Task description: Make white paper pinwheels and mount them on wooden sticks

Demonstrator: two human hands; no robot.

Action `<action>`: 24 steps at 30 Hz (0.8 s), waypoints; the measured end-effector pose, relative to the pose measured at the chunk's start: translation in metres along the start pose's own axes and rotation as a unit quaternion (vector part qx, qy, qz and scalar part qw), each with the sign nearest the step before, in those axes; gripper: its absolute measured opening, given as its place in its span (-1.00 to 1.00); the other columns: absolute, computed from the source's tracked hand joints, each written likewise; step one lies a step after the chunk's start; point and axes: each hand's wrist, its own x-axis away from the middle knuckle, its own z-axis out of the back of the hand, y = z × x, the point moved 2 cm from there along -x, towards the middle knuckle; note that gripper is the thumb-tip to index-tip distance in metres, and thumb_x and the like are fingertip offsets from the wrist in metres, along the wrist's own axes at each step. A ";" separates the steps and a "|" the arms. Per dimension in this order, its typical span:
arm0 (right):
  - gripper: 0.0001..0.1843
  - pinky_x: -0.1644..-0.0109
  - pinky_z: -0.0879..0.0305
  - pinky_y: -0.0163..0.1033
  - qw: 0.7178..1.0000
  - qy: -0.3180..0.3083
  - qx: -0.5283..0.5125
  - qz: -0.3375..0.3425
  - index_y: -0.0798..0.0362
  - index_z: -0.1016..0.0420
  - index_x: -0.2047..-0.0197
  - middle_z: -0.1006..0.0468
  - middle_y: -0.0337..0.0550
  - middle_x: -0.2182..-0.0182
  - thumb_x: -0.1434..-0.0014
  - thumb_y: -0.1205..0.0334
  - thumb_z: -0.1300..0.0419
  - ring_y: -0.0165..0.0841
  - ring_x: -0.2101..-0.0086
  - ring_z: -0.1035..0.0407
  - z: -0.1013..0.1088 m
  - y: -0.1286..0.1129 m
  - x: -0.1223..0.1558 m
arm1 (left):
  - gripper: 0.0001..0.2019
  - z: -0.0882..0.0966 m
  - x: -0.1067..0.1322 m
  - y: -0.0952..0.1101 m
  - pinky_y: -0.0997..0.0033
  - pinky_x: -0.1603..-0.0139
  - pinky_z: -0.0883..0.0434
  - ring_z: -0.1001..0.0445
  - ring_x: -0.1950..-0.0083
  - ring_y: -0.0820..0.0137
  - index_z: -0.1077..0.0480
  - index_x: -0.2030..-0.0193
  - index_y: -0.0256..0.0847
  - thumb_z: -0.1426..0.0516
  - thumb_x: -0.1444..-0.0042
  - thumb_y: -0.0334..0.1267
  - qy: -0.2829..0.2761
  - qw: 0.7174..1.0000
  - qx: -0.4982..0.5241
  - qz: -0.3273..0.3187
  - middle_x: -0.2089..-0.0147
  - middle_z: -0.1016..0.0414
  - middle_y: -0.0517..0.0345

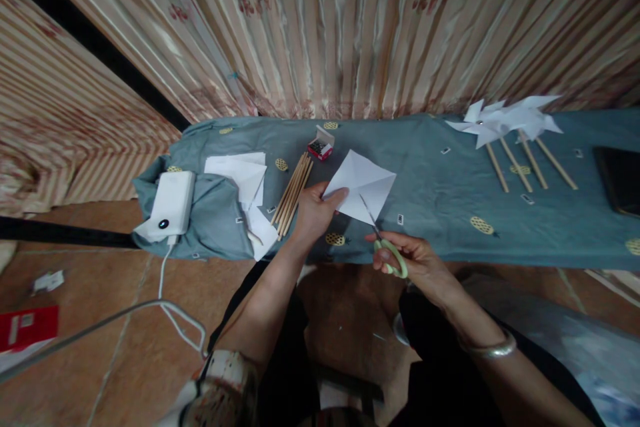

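Observation:
My left hand (316,208) pinches the near left corner of a creased white paper square (362,184) held just above the blue-grey cloth. In my right hand (415,260) are green-handled scissors (384,243), fingers through the loops, blades pointing up and left into the paper's lower edge. A bundle of thin wooden sticks (293,195) lies just left of my left hand. A small red and white box (321,144) stands open behind the paper.
The cloth-covered table (440,200) runs across the view before a striped curtain. White paper pieces (245,180) and a white power bank (171,205) with cable lie at left. Finished paper pinwheels on sticks (510,127) and a dark tablet (620,177) lie at right.

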 end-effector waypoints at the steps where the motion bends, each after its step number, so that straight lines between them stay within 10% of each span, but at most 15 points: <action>1: -0.54 0.47 -0.28 -0.34 1.000 -0.015 0.008 -0.003 0.03 -0.61 0.19 -0.52 -0.25 0.54 0.13 -0.05 -0.43 -0.47 0.53 -0.33 0.000 -0.001 0.001 | -0.75 0.001 -0.001 -0.001 0.51 0.56 -0.15 -0.20 0.58 0.53 -0.39 0.54 -0.26 -0.25 0.07 -0.11 0.003 1.000 0.007 0.001 0.62 -0.29 0.30; 10: -0.39 0.39 -0.29 -0.28 0.993 -0.080 0.086 -0.031 0.13 -0.57 0.11 -0.57 -0.09 0.40 0.09 -0.17 -0.38 -0.39 0.43 -0.37 0.025 -0.014 0.010 | -0.79 0.016 -0.012 -0.003 0.50 0.56 -0.25 -0.28 0.56 0.50 -0.47 0.44 -0.26 -0.28 0.11 -0.14 0.055 0.997 0.061 0.005 0.58 -0.39 0.24; 18: -0.48 0.43 -0.30 -0.30 0.966 0.220 0.045 0.131 0.00 -0.57 0.15 -0.60 -0.19 0.43 0.16 -0.08 -0.44 -0.41 0.48 -0.39 0.059 -0.022 -0.006 | -0.76 -0.002 0.004 -0.003 0.52 0.56 -0.13 -0.22 0.57 0.52 -0.44 0.52 -0.29 -0.27 0.12 -0.12 -0.050 0.998 0.002 0.040 0.62 -0.30 0.28; 24: -0.44 0.28 -0.37 -0.29 0.952 0.247 0.056 0.174 -0.05 -0.56 0.20 -0.60 -0.28 0.42 0.32 0.02 -0.52 -0.39 0.39 -0.44 0.055 -0.030 -0.011 | -0.75 -0.019 0.011 -0.012 0.53 0.55 -0.12 -0.21 0.57 0.53 -0.45 0.53 -0.29 -0.29 0.17 -0.12 -0.158 0.986 -0.019 0.053 0.61 -0.30 0.28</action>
